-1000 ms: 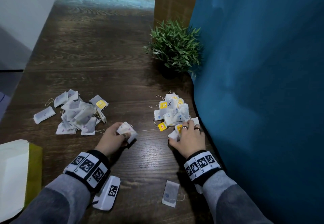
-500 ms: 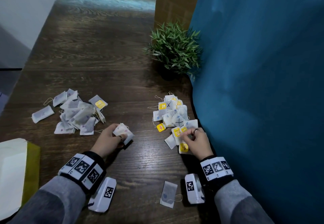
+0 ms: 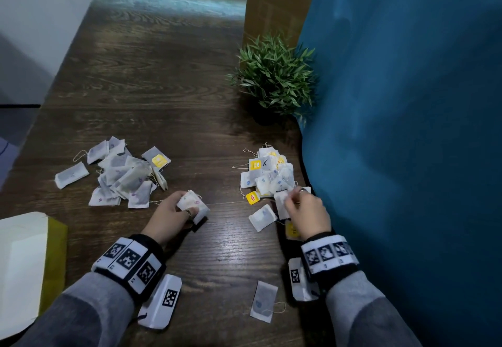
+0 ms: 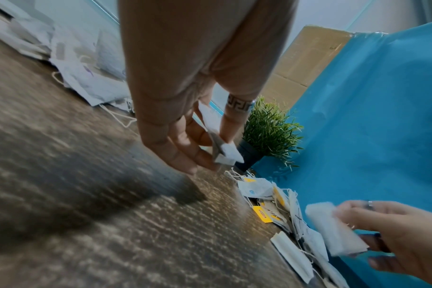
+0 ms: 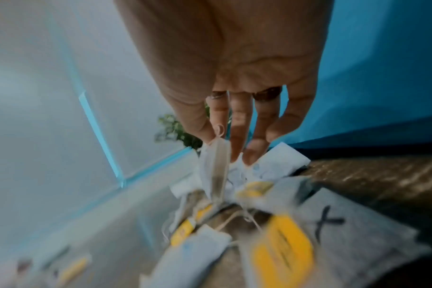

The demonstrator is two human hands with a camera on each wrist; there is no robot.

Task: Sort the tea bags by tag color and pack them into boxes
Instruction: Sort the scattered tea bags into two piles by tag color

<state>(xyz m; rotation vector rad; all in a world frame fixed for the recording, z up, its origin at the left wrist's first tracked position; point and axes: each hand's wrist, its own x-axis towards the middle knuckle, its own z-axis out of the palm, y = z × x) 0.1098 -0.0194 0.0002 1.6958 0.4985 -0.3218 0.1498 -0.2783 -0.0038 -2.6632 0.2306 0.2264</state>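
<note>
Since a second ago the right hand point(image 3: 305, 212) has lifted a white paper tea bag point(image 3: 281, 205) off the near edge of the yellow-tagged pile point(image 3: 267, 174), fingers pinched on it. The left hand point(image 3: 169, 215) grips a small bundle of white tea bags point(image 3: 193, 206) above the dark wooden worktop point(image 3: 163, 88), beside the purple-marked pile point(image 3: 122, 174).

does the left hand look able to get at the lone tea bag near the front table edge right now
Probably not as it is: the left hand already grips a small stack of tea bags. The lone tea bag lies uncovered on bare table, so only the full fingers stand in the way.
</note>
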